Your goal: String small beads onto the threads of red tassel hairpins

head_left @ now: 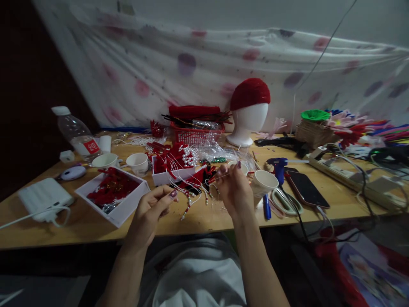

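Observation:
Over the table's front edge, my left hand (155,209) is closed, thumb pressed to the index finger; whatever sits in that pinch is too small to make out. My right hand (236,192) is raised beside a paper cup, fingers bent, with a faint thin thread at its fingertips. Between and behind the hands lie white cords strung with red and white beads (186,209). They trail from a small white box (174,175) holding red material and a cluster of white pearl beads (188,155).
Left stand an open white box (119,211) of red pieces, paper cups (137,164), a bottle (75,132) and a white charger (46,198). Right are a paper cup (265,181), glue gun (277,166), scissors (289,204), phone (306,187) and power strip (341,170). Behind stands a foam head (247,123).

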Demonstrator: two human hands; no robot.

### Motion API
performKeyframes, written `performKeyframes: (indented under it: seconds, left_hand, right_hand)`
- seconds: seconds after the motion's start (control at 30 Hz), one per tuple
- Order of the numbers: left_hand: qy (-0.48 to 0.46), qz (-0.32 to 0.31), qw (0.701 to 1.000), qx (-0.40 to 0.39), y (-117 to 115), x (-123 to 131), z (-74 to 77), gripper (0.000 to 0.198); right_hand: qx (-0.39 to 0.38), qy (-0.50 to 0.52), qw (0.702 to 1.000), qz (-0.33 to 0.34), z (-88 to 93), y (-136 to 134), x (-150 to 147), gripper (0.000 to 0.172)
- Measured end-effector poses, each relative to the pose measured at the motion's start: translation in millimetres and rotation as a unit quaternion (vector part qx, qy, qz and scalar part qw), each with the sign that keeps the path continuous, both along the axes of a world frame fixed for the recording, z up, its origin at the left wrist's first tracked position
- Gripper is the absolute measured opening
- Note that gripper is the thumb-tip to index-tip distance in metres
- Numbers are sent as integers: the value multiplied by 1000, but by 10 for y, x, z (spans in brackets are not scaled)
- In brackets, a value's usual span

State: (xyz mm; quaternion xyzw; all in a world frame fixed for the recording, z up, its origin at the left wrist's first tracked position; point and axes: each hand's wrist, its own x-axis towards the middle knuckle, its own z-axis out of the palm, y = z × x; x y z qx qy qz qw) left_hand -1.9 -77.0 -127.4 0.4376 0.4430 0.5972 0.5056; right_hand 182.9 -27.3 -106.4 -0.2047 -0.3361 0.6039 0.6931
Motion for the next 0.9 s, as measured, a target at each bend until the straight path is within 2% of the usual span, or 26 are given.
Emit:
performKeyframes:
  seconds: [0.13,0.17,0.23,0.27,0.33,0.4,0.5,0.67,0.9]
  left_hand:
    - [-4,-7,1000,-24,52,74,-52,26]
    - [-4,-14,999,-30,58,91,-52,27]
    - [-8,-33,999,-39,64,121,-31,29]
    - [-12,-44,998,-42,63,134,-11,29]
    - [-24,-59,997,-46,61,153,38,30]
    - [-36,-64,996,-43,60,162,82,30]
    - [-34,-52,998,-32,60,142,115,31]
    - [10,17,1000,-4,22,-40,121,26]
    - [-30,26,999,4,-117,-414,193,21]
  right_hand:
    - [21,28,999,42,8,-22,27,52]
    - [27,2,999,34,-11,-29,39,53]
    - [64,-132,989,-34,-74,-44,50,51]
    - [87,-209,971,-77,-111,-51,47,48]
    - [139,-351,916,-135,-183,-67,27,41]
    - [182,-445,868,-123,-232,-81,0,35]
    - [225,-518,820,-93,-256,-86,-23,35]
    - [219,-543,798,-145,-260,-21,40,38]
    - [199,-520,813,-170,-300,35,100,39]
